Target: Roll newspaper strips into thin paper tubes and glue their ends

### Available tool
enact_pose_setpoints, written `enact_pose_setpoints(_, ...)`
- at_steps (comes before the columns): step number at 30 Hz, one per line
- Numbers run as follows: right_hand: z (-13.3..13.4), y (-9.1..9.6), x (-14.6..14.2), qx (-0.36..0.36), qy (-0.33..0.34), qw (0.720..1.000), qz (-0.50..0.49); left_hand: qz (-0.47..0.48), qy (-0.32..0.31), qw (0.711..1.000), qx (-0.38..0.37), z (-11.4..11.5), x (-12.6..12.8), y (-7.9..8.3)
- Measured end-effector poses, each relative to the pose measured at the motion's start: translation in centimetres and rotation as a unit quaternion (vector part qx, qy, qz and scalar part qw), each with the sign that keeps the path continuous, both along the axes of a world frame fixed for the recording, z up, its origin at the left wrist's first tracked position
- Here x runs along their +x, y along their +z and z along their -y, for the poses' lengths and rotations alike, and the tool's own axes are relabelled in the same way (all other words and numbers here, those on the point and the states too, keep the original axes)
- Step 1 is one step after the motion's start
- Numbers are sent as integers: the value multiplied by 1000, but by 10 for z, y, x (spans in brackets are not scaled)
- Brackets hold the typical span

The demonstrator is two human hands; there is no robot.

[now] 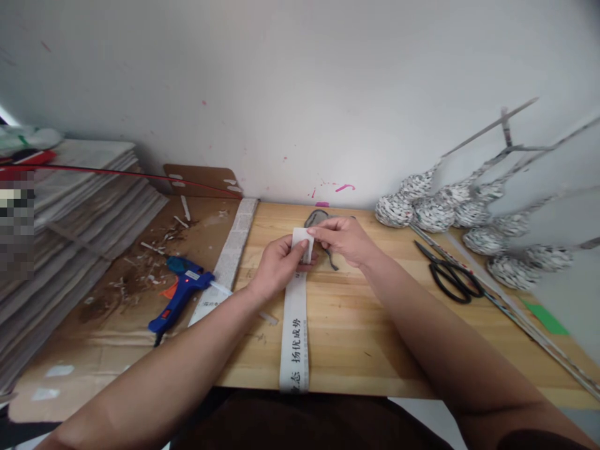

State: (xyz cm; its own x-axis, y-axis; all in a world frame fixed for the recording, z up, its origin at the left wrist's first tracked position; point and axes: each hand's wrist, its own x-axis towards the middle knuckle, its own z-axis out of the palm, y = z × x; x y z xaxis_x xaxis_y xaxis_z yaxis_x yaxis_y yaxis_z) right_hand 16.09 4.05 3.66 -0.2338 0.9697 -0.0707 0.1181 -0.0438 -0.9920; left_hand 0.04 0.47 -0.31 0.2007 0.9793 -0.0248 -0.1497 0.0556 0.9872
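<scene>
Strip (295, 306) lay lengthwise on the table (365, 350), printed side up, running from the near edge to the hands. This central alignment probably gave both hands equal access and kept the paper straight. The fingers hid how the held end joined the rest. The left hand (284, 259) gripped that end from the left, thumb flat on top and fingers beneath, apparently to keep it steady. The right hand (344, 237) was narrow, thumb and index finger closed at the end's right-hand corner. Both forearms converged from the sides, elbows apart. The glue gun (180, 292) lay on cardboard (112, 356) at the left, seemingly to keep drips off the wood, its nozzle pointed away. Scissors (452, 278) lay at the right, clear of the strip.
</scene>
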Motion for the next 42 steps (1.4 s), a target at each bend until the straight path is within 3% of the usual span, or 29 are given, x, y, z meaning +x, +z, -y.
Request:
enact_pose_setpoints(6,4,-2,-4,52,-9,999,-1,0,-3,1000,0,5,2,6)
enact_pose_setpoints(11,-1,3,5,-14,91,994,-54,35,2,999,-32,4,0,12)
enact_pose_setpoints(15,-4,1,10,-15,129,990,-48,47,-8,998,-47,4,-1,14)
enact_pose_setpoints(22,-4,-4,5,-19,103,993,-49,1,-2,1000,-14,4,0,10)
enact_pose_setpoints(34,2,3,2,0,28,1000,9,-81,9,996,47,7,2,8)
enact_pose_setpoints(42,6,3,-2,5,39,999,19,-93,37,994,44,5,1,8)
